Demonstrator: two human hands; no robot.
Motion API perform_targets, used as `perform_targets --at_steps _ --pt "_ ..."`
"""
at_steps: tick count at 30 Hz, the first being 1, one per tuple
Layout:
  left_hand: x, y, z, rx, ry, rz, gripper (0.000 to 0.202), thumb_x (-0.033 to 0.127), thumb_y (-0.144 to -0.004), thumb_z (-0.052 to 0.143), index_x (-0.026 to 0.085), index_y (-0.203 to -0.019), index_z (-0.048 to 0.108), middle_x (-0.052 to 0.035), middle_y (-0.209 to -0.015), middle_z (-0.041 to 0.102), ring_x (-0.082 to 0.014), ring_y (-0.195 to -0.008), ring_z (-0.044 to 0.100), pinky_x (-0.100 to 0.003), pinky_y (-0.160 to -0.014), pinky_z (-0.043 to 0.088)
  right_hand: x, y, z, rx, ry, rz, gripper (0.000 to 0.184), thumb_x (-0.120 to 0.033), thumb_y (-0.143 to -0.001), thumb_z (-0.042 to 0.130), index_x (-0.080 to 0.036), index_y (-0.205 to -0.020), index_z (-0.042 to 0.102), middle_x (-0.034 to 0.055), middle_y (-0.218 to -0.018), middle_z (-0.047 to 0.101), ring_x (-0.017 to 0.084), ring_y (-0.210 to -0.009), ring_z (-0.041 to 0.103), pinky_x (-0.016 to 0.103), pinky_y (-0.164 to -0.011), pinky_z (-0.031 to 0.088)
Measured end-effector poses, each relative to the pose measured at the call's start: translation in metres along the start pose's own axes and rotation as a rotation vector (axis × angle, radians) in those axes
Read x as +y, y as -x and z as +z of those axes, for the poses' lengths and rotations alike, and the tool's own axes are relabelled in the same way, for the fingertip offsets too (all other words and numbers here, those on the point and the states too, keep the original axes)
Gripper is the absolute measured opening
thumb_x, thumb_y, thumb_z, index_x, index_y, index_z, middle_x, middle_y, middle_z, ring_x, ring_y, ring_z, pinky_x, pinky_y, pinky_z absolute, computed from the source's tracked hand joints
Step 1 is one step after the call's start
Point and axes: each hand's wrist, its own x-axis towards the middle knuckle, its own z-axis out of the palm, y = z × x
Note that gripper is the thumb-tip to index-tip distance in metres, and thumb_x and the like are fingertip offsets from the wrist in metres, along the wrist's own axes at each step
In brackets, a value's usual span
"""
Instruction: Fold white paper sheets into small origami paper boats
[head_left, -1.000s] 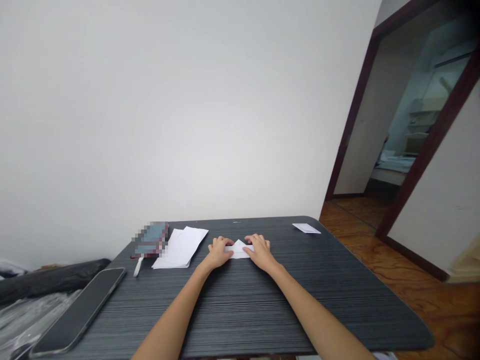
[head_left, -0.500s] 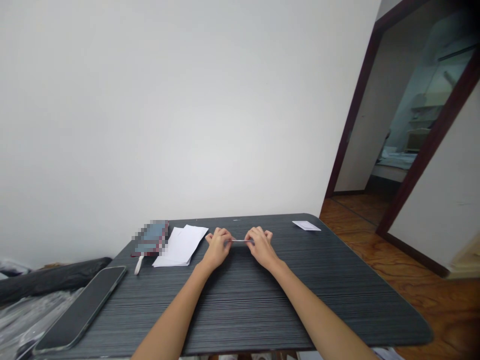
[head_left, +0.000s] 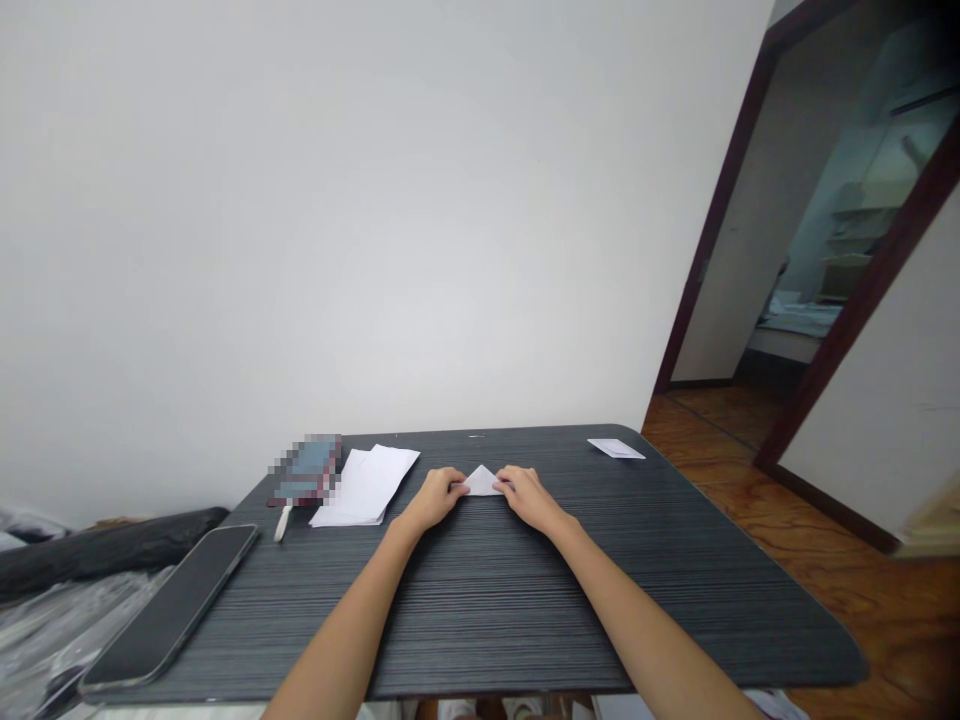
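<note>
A small folded white paper (head_left: pixel 481 481), shaped like a triangle with its point away from me, lies on the dark striped table (head_left: pixel 487 600). My left hand (head_left: pixel 437 496) pinches its left corner with curled fingers. At the paper's right corner, my right hand (head_left: pixel 527 494) pinches it the same way. Both forearms reach in from the bottom of the view.
A stack of white sheets (head_left: pixel 366 485) lies left of my hands, with a blurred card or booklet (head_left: pixel 306 470) and a white pen (head_left: pixel 281 522) beside it. A phone (head_left: pixel 174 608) rests at the table's front left. Another small white paper (head_left: pixel 616 449) lies far right.
The folded paper was lifted edge-on between my hands half a second ago; it now lies flat again, its point facing away from me.
</note>
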Motion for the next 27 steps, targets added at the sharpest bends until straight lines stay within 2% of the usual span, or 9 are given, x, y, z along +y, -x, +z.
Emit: perform_targets --at_steps 3,6,11,18,23,27 --pt "-0.002 -0.001 0.003 0.063 0.049 -0.064 0.016 0.018 -0.071 0.048 0.015 -0.086 0.055 -0.0013 -0.075 0.058 -0.0126 -0.069 0.052 -0.022 -0.065 0.037 0.004 -0.004 0.002 0.005 -0.073 0.090 0.015 -0.022 -0.076 0.045 -0.018 -0.081 0.058 0.0033 -0.082 0.060 0.016 -0.081 0.052 0.026 -0.074 0.032" --pt "-0.003 -0.002 0.004 0.090 0.047 -0.070 0.020 0.015 -0.069 0.049 0.017 -0.089 0.051 0.0011 -0.070 0.054 -0.0114 -0.065 0.050 -0.022 -0.064 0.037 0.008 -0.007 0.005 -0.006 -0.109 0.113 0.015 -0.022 -0.075 0.046 -0.018 -0.083 0.059 0.0036 -0.086 0.061 0.016 -0.084 0.052 0.026 -0.075 0.033" --pt "0.002 -0.003 0.005 0.041 -0.026 -0.064 0.017 0.011 -0.068 0.046 0.017 -0.082 0.054 -0.0014 -0.074 0.051 -0.0131 -0.072 0.048 -0.025 -0.069 0.036 0.009 -0.007 0.007 -0.006 -0.074 0.090 0.016 -0.022 -0.076 0.045 -0.018 -0.086 0.057 0.0041 -0.091 0.059 0.016 -0.089 0.050 0.027 -0.080 0.030" --pt "0.009 -0.003 0.008 -0.008 -0.180 -0.211 0.021 0.016 -0.072 0.042 0.023 -0.083 0.058 -0.0044 -0.087 0.045 -0.0214 -0.091 0.042 -0.039 -0.076 0.031 0.004 -0.004 0.006 0.009 0.100 0.132 0.015 -0.025 -0.076 0.046 -0.022 -0.089 0.053 0.0033 -0.088 0.053 0.017 -0.089 0.044 0.032 -0.076 0.026" --pt "0.005 0.001 0.003 0.013 -0.197 -0.239 0.025 0.009 -0.069 0.038 0.021 -0.076 0.058 -0.0031 -0.080 0.048 -0.0195 -0.086 0.044 -0.037 -0.074 0.030 0.004 -0.002 0.007 0.028 0.166 0.132 0.020 -0.020 -0.078 0.041 -0.026 -0.093 0.052 0.0040 -0.088 0.048 0.018 -0.089 0.039 0.032 -0.074 0.025" --pt "0.004 0.003 -0.001 0.006 -0.227 -0.243 0.019 0.014 -0.071 0.040 0.020 -0.076 0.056 -0.0026 -0.079 0.049 -0.0195 -0.086 0.044 -0.037 -0.075 0.029 0.005 -0.002 0.008 0.030 0.188 0.137 0.028 -0.010 -0.077 0.036 -0.027 -0.094 0.051 0.0045 -0.089 0.046 0.019 -0.089 0.037 0.032 -0.074 0.025"
